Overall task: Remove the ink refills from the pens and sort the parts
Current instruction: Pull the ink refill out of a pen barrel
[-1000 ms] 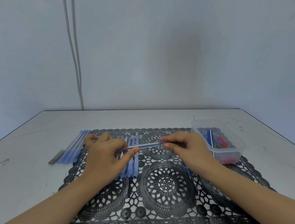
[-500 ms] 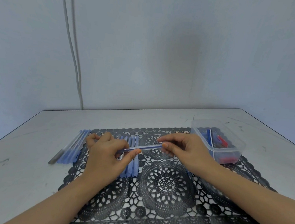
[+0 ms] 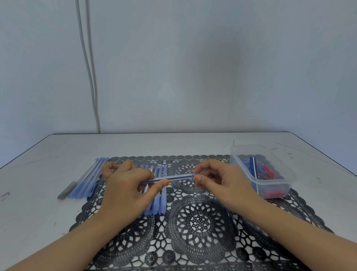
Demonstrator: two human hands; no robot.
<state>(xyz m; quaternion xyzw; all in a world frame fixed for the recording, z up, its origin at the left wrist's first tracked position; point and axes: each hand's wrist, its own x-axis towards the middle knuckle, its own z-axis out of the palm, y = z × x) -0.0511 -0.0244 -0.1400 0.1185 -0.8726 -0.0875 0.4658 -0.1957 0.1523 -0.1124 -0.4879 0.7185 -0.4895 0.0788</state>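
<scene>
A blue translucent pen is held level above the black lace mat. My left hand grips its left end, thumb on top. My right hand pinches its right end between thumb and fingertips. Under my left hand lies a row of blue pen barrels on the mat. A second bunch of blue pens, with one grey one, lies on the table left of the mat. A clear plastic tub at the right holds blue and red small parts.
The white table ends in edges at the left and right. Two white cables run down the wall behind. Something thin and blue pokes out under my right wrist.
Both hands have stayed on the pen. My right hand has drifted slightly left and lower; the pen stays between both hands.
</scene>
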